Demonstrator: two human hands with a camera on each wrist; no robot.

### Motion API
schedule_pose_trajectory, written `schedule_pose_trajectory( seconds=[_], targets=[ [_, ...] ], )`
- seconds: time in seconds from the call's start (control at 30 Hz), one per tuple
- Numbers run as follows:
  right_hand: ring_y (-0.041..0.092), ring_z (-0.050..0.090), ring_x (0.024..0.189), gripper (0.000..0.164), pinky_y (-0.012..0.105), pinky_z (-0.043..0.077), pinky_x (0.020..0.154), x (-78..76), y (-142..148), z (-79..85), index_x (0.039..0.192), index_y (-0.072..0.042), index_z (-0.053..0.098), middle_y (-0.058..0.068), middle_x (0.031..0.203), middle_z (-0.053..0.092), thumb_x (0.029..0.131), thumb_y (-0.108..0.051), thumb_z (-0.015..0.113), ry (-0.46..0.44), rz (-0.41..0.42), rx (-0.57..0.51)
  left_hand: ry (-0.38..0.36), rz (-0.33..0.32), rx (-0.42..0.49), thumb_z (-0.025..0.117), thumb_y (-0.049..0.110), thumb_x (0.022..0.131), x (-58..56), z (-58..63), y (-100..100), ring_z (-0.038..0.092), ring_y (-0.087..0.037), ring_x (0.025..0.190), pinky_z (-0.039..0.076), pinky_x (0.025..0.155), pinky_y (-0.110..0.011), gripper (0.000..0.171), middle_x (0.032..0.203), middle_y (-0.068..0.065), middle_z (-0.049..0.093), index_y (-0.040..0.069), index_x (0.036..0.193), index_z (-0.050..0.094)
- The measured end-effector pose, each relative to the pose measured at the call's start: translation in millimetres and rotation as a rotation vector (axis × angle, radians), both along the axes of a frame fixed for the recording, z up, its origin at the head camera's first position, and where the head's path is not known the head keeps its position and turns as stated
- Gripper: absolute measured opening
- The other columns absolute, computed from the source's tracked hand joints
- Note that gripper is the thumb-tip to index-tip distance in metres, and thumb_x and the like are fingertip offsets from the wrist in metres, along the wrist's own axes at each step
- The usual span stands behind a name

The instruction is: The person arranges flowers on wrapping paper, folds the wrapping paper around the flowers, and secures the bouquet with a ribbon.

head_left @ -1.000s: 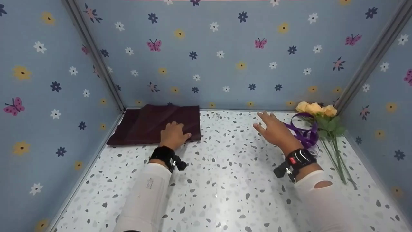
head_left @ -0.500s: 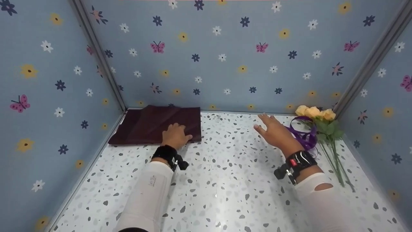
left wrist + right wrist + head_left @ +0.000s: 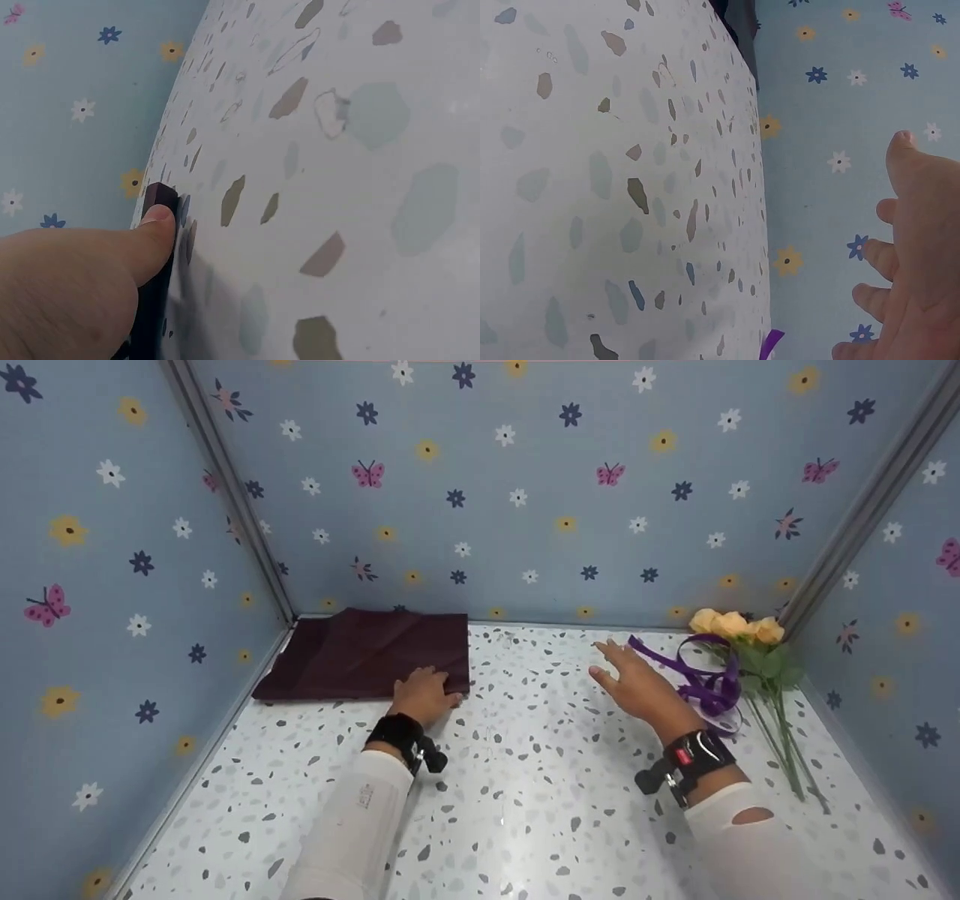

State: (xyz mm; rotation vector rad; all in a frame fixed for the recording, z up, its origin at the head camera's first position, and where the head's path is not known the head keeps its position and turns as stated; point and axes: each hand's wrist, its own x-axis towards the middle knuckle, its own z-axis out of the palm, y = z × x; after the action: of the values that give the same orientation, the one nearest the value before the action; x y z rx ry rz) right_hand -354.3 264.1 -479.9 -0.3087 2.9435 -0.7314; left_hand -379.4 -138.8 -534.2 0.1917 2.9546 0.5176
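Note:
A folded dark maroon sheet point(image 3: 352, 656) lies flat at the back left. My left hand point(image 3: 424, 697) rests on its front right corner with loosely bent fingers. In the left wrist view the thumb point(image 3: 154, 232) touches the sheet's dark edge point(image 3: 160, 195); the other fingers are out of sight there. My right hand point(image 3: 637, 688) hovers over the table at the right, fingers spread and holding nothing. Just right of it lies a loosely looped purple ribbon point(image 3: 716, 694), one end of which shows low in the right wrist view.
Several pale orange roses point(image 3: 731, 625) with long green stems lie beside the ribbon at the far right. The speckled white table point(image 3: 517, 780) is enclosed by blue flower-print walls point(image 3: 510, 457) at the back and both sides.
My left hand has slid right and toward me, to the sheet's front right corner. The right hand has drawn slightly toward me, uncovering more of the ribbon.

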Motion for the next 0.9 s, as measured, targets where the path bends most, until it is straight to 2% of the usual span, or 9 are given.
schedule_pose_trajectory(
  seconds=[0.17, 0.47, 0.67, 0.77, 0.9],
  targets=[
    [0.041, 0.012, 0.165, 0.078, 0.068, 0.014, 0.129, -1.1, -1, -9.7, 0.170, -0.029, 0.021, 0.008, 0.179, 0.012, 0.106, -0.070, 0.036, -0.012, -0.002, -0.028, -0.005, -0.045, 0.004, 0.059, 0.055, 0.105, 6.8, 0.2, 16, 0.028, -0.040, 0.161, 0.024, 0.126, -0.070, 0.072, 0.172, -0.019, 0.032, 0.012, 0.161, 0.045],
    [0.042, 0.024, 0.161, 0.079, 0.064, 0.019, 0.130, 4.7, -8, -31.8, 0.169, -0.023, 0.028, 0.013, 0.176, 0.024, 0.106, -0.070, 0.037, -0.045, 0.016, -0.079, 0.020, -0.216, -0.029, 0.061, 0.056, 0.103, 38.7, 5.8, 68, 0.044, -0.039, 0.150, 0.039, 0.118, -0.065, 0.065, 0.159, -0.018, 0.049, 0.012, 0.151, 0.059],
    [0.044, 0.034, 0.157, 0.070, 0.065, 0.025, 0.128, 8.0, -6, -45.1, 0.165, -0.019, 0.038, 0.015, 0.171, 0.036, 0.109, -0.061, 0.043, -0.078, 0.008, -0.106, 0.009, -0.318, -0.048, 0.061, 0.060, 0.101, 58.2, 8.3, 96, 0.046, -0.038, 0.149, 0.043, 0.117, -0.064, 0.061, 0.160, -0.017, 0.051, 0.016, 0.141, 0.068],
    [0.046, 0.041, 0.152, 0.071, 0.067, 0.030, 0.124, 8.8, -5, -48.7, 0.163, -0.020, 0.042, 0.018, 0.165, 0.044, 0.107, -0.064, 0.045, -0.081, -0.006, -0.090, 0.002, -0.370, -0.063, 0.062, 0.062, 0.100, 66.8, 9.8, 104, 0.047, -0.037, 0.150, 0.044, 0.118, -0.062, 0.056, 0.161, -0.015, 0.051, 0.018, 0.133, 0.074],
    [0.045, 0.050, 0.146, 0.069, 0.068, 0.038, 0.119, 8.9, -2, -51.9, 0.161, -0.019, 0.045, 0.018, 0.160, 0.052, 0.106, -0.061, 0.049, -0.069, -0.024, -0.027, 0.016, -0.429, -0.069, 0.065, 0.061, 0.098, 75.0, 13.9, 111, 0.053, -0.035, 0.146, 0.048, 0.116, -0.053, 0.047, 0.156, -0.012, 0.058, 0.019, 0.113, 0.081]
  ],
)
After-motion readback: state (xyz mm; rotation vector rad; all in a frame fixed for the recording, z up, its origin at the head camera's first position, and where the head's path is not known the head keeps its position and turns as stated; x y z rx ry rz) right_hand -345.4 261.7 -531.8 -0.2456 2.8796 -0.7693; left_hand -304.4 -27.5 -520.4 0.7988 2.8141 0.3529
